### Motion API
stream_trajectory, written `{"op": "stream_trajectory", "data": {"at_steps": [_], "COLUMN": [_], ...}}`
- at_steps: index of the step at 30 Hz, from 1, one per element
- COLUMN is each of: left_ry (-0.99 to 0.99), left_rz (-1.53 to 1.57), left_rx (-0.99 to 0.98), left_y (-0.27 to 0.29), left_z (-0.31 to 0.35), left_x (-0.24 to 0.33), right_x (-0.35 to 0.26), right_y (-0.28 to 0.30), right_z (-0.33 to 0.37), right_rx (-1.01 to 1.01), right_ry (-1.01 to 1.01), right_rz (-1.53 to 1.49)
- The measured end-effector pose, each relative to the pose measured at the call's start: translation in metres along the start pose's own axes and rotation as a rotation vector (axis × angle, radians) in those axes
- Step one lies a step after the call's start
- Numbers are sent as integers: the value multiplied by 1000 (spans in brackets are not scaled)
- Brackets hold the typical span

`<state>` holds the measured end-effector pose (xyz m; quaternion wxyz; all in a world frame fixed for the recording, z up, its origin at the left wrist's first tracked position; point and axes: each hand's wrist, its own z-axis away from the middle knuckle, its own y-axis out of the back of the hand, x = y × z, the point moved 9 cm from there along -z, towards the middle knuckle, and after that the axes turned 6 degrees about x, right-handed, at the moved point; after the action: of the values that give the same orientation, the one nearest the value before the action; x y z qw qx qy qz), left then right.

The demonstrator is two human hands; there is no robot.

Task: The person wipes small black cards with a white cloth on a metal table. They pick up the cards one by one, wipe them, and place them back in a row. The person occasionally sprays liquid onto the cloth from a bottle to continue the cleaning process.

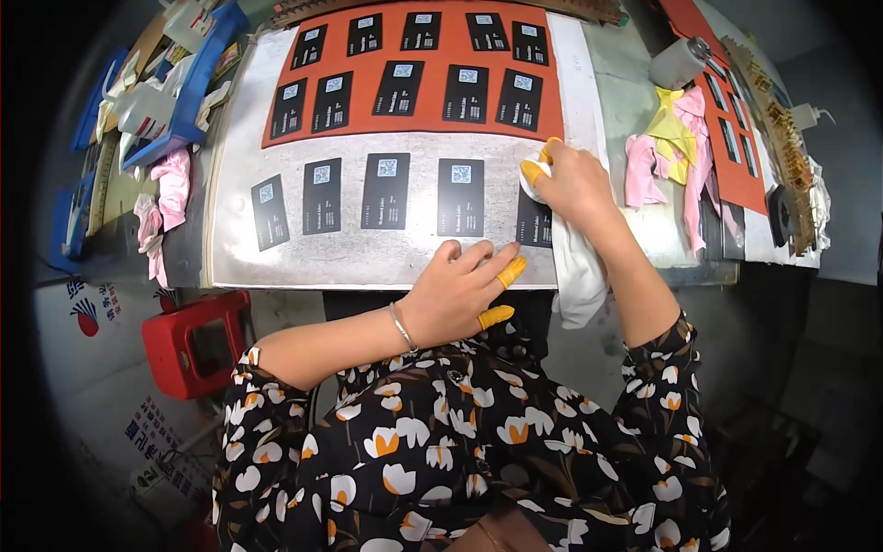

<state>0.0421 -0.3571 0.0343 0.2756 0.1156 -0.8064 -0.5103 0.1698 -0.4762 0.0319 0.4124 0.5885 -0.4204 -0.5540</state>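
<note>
My right hand [576, 184], with yellow finger cots on its thumb and a fingertip, is closed on a white cloth [579, 276]. It presses a fold of the cloth against the top of a black card [533, 221], partly covered, at the right end of the near row. My left hand [460, 287] lies at the board's front edge, fingers apart, with yellow cots on two digits. One of its fingertips is beside the lower end of that card; whether they touch I cannot tell. Further left in the row lies another black card [461, 198] with a square code, among several like it.
Beyond the near row, an orange-red mat [368, 57] carries several black cards on the grey board [276, 156]. Bottles stand in a blue tray [204, 101] at left. Pink and yellow cloths [676, 138], a spray can [679, 63] and another orange-red mat [747, 189] are at right.
</note>
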Motion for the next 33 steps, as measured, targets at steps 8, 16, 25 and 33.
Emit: {"op": "stream_trajectory", "data": {"at_steps": [8, 16, 25, 33], "left_ry": [-10, 111, 84, 64], "left_rz": [21, 183, 1, 2], "left_rx": [-64, 82, 59, 40], "left_y": [-3, 42, 41, 34], "left_z": [5, 39, 51, 57], "left_x": [0, -33, -45, -45], "right_x": [-12, -28, -85, -90], "right_y": [0, 1, -16, -31], "right_z": [54, 91, -6, 11], "right_rx": [6, -157, -29, 25], "right_ry": [-14, 42, 164, 67], "right_rz": [-42, -31, -54, -30]}}
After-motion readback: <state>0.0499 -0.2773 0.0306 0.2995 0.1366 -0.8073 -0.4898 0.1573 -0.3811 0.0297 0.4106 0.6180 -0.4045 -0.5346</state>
